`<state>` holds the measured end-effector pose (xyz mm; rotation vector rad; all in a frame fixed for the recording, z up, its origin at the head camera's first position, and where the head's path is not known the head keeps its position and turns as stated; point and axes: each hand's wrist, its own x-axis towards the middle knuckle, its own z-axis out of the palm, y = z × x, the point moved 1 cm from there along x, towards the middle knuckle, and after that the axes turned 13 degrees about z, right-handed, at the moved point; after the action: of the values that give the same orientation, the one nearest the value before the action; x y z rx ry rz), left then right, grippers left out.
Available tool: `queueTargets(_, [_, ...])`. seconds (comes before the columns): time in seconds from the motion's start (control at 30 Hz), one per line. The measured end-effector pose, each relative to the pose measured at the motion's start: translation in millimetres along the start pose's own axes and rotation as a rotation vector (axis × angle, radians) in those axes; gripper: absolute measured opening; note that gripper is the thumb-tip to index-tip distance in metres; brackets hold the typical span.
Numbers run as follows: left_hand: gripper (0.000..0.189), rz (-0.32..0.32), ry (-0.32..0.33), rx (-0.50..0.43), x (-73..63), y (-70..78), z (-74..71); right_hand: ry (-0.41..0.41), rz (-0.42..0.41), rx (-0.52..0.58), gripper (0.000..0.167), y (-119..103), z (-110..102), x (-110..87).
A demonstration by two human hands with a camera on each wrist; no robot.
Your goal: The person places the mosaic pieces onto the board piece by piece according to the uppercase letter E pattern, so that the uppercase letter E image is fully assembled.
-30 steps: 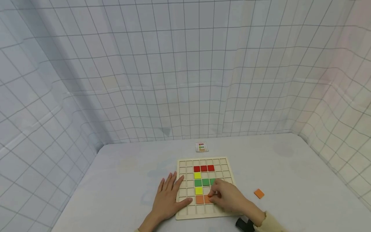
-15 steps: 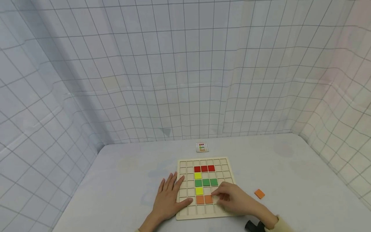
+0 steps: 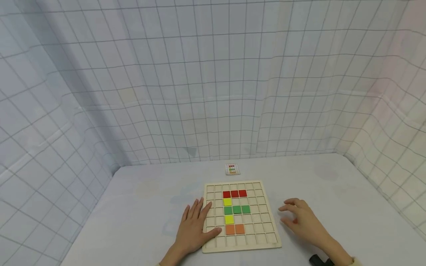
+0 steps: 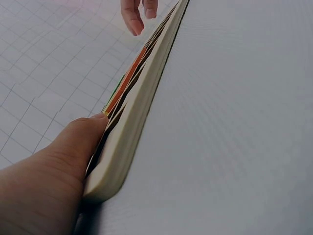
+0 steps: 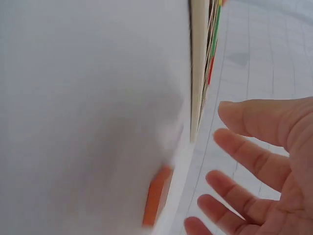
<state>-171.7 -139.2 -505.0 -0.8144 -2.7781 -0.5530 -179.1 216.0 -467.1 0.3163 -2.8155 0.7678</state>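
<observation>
A pale wooden grid board (image 3: pixel 260 238) lies flat on the white table. Set in its cells are red tiles (image 3: pixel 234 194), green tiles (image 3: pixel 237 209), two yellow tiles (image 3: pixel 229 219) and two orange tiles (image 3: pixel 239 229). My left hand (image 3: pixel 192 228) rests on the board's left edge, fingers spread and thumb over the rim. To the right of the board, my right hand (image 3: pixel 305 222) hovers above a loose orange tile (image 5: pixel 157 198), mostly hidden beneath it in the head view. Thumb and fingers are apart and hold nothing.
Behind the board lies a small card (image 3: pixel 232 169) printed with a coloured grid. A black object (image 3: pixel 320 260) shows by the right wrist. White curtains with a grid pattern (image 3: pixel 213 81) surround the table at the back and both sides.
My right hand has left the second orange tile in the bottom coloured row and moved right, over the loose orange tile, its fingers opening. The left hand has stayed put.
</observation>
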Motion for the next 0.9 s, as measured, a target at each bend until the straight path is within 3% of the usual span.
queueTargets(0.17, [0.086, -0.004, 0.000, 0.004, -0.3, -1.3, -0.1, 0.002, 0.082, -0.076, 0.035, 16.7, -11.7, -5.9])
queueTargets(0.37, [0.086, -0.007, 0.002, 0.009, -0.4, -2.4, 0.0, -0.165, 0.258, -0.001, 0.045, 26.6, -15.2, -9.0])
queueTargets(0.5, [0.086, -0.005, 0.003, 0.007, -0.1, -1.7, -0.8, -0.217, 0.316, 0.032, 0.049, 29.8, -14.6, -7.8])
queueTargets(0.9, [0.086, -0.009, 0.000, 0.006, 1.0, -0.8, -1.7, -0.179, 0.374, 0.063, 0.021, 27.2, -16.3, 0.9])
